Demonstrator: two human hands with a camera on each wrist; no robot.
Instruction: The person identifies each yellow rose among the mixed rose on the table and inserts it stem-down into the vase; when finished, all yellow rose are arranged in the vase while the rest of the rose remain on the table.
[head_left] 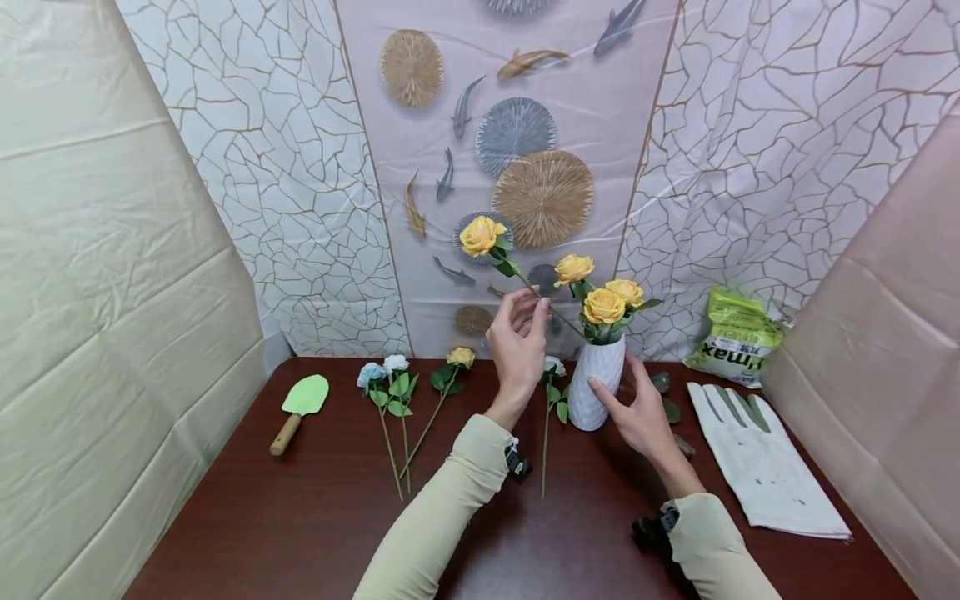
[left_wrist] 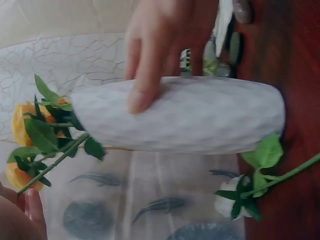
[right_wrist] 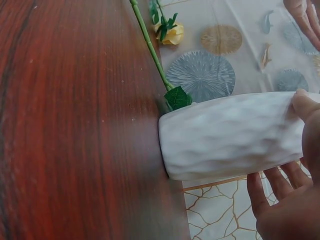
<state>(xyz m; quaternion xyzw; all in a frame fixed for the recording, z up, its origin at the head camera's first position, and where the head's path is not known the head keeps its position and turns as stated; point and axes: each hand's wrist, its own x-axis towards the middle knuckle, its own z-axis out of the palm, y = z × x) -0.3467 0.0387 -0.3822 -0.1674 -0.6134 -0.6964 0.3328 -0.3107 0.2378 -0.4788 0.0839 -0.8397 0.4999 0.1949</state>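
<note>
A white textured vase [head_left: 596,383] stands on the table, with several yellow roses [head_left: 603,306] in its mouth. My right hand [head_left: 642,414] holds it from the right, thumb on the near side and fingers behind. Left of the vase mouth, my left hand [head_left: 517,342] pinches the green stem of another yellow rose [head_left: 482,236]. That stem slants down to the vase's opening; its lower end is hidden among the leaves. In the left wrist view the held stem [left_wrist: 55,162] reaches the mouth of the vase [left_wrist: 185,117]. A white rose [head_left: 554,367] lies just left of the vase.
Farther left lie a blue rose [head_left: 371,374], a white rose [head_left: 396,363] and a yellow rose [head_left: 461,357]. A green trowel [head_left: 305,396] is at the left. On the right are a white glove [head_left: 765,467], a green bag [head_left: 735,337] and some stones [head_left: 671,410].
</note>
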